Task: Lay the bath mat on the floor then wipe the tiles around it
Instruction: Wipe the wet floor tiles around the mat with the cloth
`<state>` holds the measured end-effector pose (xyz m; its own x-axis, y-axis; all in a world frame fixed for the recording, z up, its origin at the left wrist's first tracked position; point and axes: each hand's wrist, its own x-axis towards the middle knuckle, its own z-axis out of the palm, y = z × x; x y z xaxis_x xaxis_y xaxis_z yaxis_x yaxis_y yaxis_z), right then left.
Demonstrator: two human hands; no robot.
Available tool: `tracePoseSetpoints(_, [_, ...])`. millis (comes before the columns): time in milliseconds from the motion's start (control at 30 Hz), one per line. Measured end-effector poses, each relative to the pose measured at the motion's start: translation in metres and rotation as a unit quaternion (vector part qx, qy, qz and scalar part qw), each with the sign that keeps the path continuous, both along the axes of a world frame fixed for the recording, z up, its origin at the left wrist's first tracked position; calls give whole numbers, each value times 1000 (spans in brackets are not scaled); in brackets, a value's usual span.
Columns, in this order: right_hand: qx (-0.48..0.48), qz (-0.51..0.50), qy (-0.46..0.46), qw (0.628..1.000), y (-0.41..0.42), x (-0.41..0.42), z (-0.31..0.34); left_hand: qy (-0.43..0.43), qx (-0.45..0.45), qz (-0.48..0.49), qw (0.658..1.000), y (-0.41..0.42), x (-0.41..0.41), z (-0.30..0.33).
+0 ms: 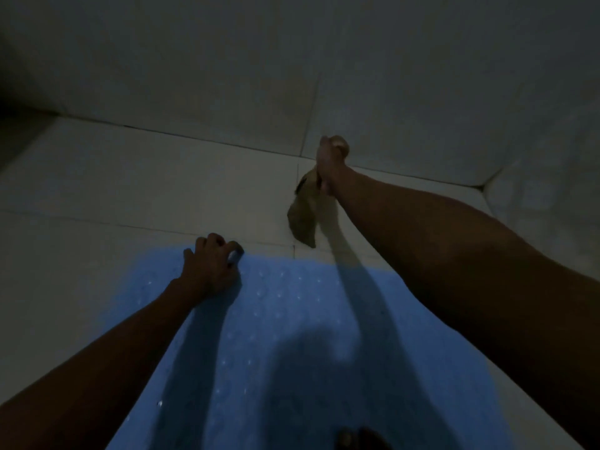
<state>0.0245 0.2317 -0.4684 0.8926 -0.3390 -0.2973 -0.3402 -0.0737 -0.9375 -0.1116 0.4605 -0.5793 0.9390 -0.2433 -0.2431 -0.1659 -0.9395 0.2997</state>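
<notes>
The blue bath mat (pixel 292 336) lies flat on the pale floor tiles (pixel 130 177). Its long axis runs from the lower edge of the view away toward the wall (pixel 227 76), and its far short edge stops short of the wall, with a strip of bare tile between them. Small raised dots cover its surface.

The left hand (pixel 211 264) rests at the far edge of the mat, toward its left corner. The fingers are curled over that edge and pinch it; the forearm extends straight out above the mat's left side.

The right hand (pixel 329 164) is raised beyond the mat's far edge, above the tiles near the wall joint. The fingers are closed around the upper end of a dull tan cloth (pixel 303 219). The cloth hangs down below the grip, and its lower tip is just beyond the far edge of the mat. Contact between cloth and tile cannot be determined in the dim light.
</notes>
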Motion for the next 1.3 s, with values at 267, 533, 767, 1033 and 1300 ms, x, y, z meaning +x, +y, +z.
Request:
tracePoseSetpoints(267, [-349,172,73,918,5,92,-102,7,24,6,1000,-7,92,11])
tracePoseSetpoints(533, [-457,190,-48,868,-5,78,-156,52,58,-24,997,1,158,17])
tracePoseSetpoints(767, [-518,105,9,849,7,91,-160,-33,95,-5,995,61,172,2])
tracePoseSetpoints(1033, [-516,10,61,854,81,109,-162,-115,32,17,993,170,191,-13])
tracePoseSetpoints(1300, [-532,96,46,840,274,144,-169,-171,-6,62,983,253,200,-21])
